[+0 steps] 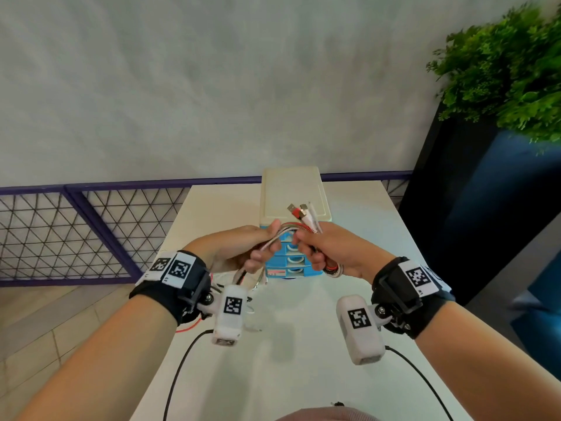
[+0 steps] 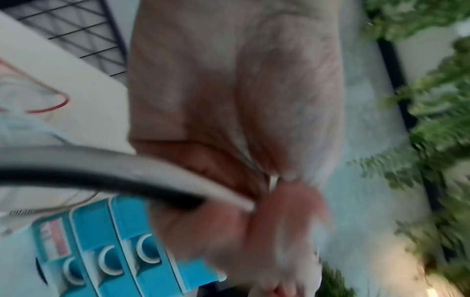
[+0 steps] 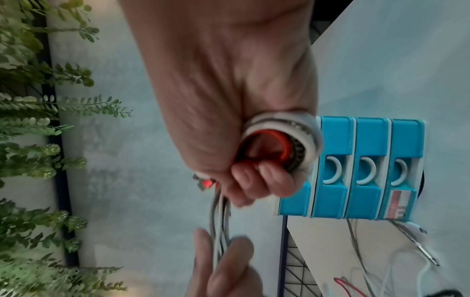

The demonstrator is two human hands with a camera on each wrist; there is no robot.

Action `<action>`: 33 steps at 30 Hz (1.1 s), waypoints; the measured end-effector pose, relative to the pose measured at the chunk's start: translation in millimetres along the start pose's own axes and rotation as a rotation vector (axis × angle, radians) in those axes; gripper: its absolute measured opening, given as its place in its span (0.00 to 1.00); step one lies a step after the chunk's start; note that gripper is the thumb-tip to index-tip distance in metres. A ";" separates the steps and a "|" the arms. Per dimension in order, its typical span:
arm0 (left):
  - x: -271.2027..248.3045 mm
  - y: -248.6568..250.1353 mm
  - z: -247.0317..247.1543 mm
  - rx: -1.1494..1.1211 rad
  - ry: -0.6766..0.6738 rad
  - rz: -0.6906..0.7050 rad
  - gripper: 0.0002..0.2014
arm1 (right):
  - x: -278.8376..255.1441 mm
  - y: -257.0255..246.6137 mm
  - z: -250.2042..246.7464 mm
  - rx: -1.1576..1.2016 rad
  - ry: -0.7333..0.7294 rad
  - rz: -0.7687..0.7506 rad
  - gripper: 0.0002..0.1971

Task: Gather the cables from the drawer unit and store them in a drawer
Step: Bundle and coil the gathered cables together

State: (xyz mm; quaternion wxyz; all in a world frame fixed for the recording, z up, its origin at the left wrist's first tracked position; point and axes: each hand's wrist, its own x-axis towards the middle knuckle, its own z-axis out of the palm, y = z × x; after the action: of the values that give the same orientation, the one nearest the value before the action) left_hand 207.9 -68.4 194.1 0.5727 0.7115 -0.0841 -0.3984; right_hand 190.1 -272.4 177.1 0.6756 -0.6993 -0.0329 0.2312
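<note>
A: What is the head view showing?

B: I am seeing both hands held up in front of the drawer unit [image 1: 296, 226], which is standing on the white table [image 1: 303, 344]. The right hand [image 1: 331, 253] is gripping a coiled bundle of cables [image 1: 303, 221], plug ends poking upward. The left hand [image 1: 243, 247] is pinching the loose strands trailing down toward the table. I am judging the cables light, limp and springy, so the coil is the place to hold, not the plugs.

A: And the left wrist view?

B: It is blurring badly. I am making out fingers [image 2: 287, 203] closing on a grey and black strand, with the blue drawers [image 2: 122, 251] below. A red-and-white sticker is there, unreadable.

A: The right wrist view?

B: The fingers [image 3: 257, 180] are curling tightly round white, braided and red loops. The drawers all look closed. More cable is lying on the table. The sticker's writing is too small for me to read.
</note>
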 end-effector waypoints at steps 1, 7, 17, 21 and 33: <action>-2.9 -3.0 -2.0 -0.067 -0.073 -0.028 0.24 | 3.1 0.4 -3.4 0.039 0.053 -0.016 0.10; -4.9 -14.8 2.7 -0.180 -0.144 0.040 0.18 | 11.5 8.1 -17.3 0.155 0.259 -0.037 0.09; 15.6 -20.0 62.8 1.168 0.583 0.187 0.09 | 22.8 8.1 -8.9 0.365 0.284 0.060 0.14; 23.5 -18.8 59.9 0.932 0.532 0.142 0.10 | 19.9 6.1 -13.5 0.485 0.192 0.089 0.15; 9.6 -19.0 17.9 -0.468 -0.113 0.051 0.32 | 10.3 2.7 -13.3 0.296 0.153 0.004 0.09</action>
State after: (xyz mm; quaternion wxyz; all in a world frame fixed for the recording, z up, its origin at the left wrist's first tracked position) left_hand 196.1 -81.0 172.3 0.7260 0.5338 -0.0393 -0.4318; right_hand 203.4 -281.2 171.3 0.7712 -0.6079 0.0545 0.1808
